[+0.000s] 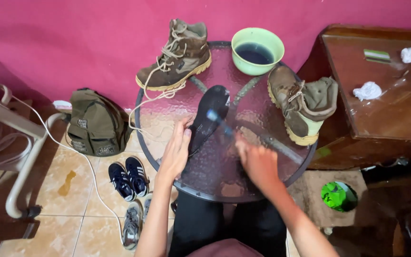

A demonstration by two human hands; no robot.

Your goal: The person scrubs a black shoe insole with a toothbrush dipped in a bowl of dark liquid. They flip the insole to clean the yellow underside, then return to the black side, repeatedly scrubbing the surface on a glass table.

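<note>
The black insole (209, 116) lies mid-desk (224, 181). The left hand (176, 151), fingers spread flat, steadies its edge; the right hand (258, 162) is clenched on a blurred brush (220, 123). Best to press firmly and scrub lengthwise.

The wall (72, 43) is deep pink. The two boots (177, 54) are brown with tan soles and beige laces. The insole (210, 114) is black. The bowl (258, 50) is light green with dark water inside. On the left, the bag (96, 123) is olive green, and the sneakers (128, 177) are navy with white stripes. The floor tiles (72, 190) are beige.
</note>
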